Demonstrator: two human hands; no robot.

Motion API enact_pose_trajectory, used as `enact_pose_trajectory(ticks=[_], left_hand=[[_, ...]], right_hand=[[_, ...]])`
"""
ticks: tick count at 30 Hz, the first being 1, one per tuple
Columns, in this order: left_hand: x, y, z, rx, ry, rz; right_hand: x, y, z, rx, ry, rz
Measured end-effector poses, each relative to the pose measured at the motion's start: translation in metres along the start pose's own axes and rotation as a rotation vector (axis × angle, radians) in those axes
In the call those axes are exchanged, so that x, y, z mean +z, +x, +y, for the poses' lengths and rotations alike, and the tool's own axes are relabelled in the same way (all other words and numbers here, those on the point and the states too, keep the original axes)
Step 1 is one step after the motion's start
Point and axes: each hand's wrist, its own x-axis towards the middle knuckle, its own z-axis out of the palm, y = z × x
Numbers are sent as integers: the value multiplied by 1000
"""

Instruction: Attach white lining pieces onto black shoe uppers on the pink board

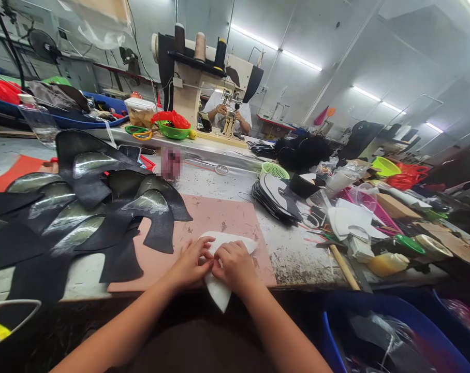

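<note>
Both hands meet at the front edge of the bench over a white curved, pointed piece of soft-looking sheet (219, 295). My left hand (192, 261) is closed on its left side, thumb and fingers pinched together. From the right, my right hand (235, 264) has its fingers curled over the same piece, thumb near the left thumb. One pointed end hangs past the bench edge; another lies to the upper right. What sits between the fingertips is hidden. Beneath is a pink board (235, 212). Black curved shoe pieces (153, 207) with shiny patches overlap to the left.
On the right lie a stack of black and white cut pieces (274, 199), a hammer's wooden handle (343, 267) and a bottle of yellowish liquid (388, 264). A blue bin (328, 331) stands below. Beyond, a person (245, 116) works at a sewing machine (188, 83).
</note>
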Motion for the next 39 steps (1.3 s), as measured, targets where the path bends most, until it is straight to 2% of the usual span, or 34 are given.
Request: enact_pose_trajectory(ticks=[3, 5, 8, 11, 15, 20, 25, 30, 34, 37, 39], left_hand=[[0, -1, 0, 3, 6, -4], [0, -1, 0, 3, 8, -8], [-1, -1, 1, 2, 12, -16], [-2, -1, 2, 3, 21, -24], [-2, -1, 2, -5, 46, -31], [-4, -1, 3, -21, 103, -69], [-11, 1, 8, -50, 159, -155], [-24, 1, 14, -49, 185, -268], [-32, 0, 14, -11, 217, -379], [-35, -1, 13, 25, 217, -399], [-37, -4, 13, 54, 194, -404]], right_hand=[[-1, -2, 2, 206, 211, -11], [-6, -3, 3, 288, 362, -22], [-15, -5, 5, 269, 475, -70], [-16, -5, 3, 262, 431, -115], [-13, -3, -1, 358, 476, -130], [-16, -11, 2, 496, 745, -146], [-13, -23, 8, 525, 987, -234], [-13, -25, 7, 604, 911, -249], [-22, -29, 1, 586, 923, -276], [-30, -30, 6, 456, 1017, -316], [-34, -24, 17, 390, 977, -273]])
